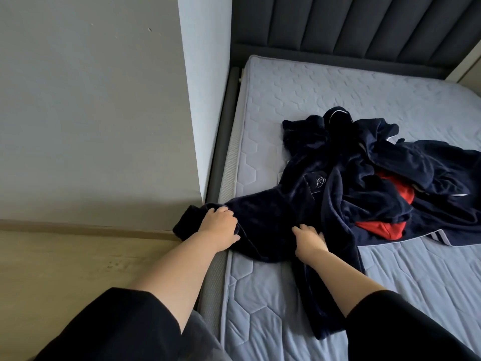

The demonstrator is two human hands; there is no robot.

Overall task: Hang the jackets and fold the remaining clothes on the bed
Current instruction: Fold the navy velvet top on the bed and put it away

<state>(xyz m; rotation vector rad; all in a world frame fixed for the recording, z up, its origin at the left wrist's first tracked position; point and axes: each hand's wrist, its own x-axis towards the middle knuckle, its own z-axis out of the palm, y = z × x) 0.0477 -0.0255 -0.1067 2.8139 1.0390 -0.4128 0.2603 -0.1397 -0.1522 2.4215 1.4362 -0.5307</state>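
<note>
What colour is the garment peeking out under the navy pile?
Red garment, clearest in the head view.

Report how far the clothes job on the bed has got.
Done: nothing visibly; no folded piece lies on the mattress. In hand: the left hand grips a sleeve of the navy fleece garment; the right hand touches its body. Left: that garment, the red garment and the striped navy garment, all crumpled.
</note>
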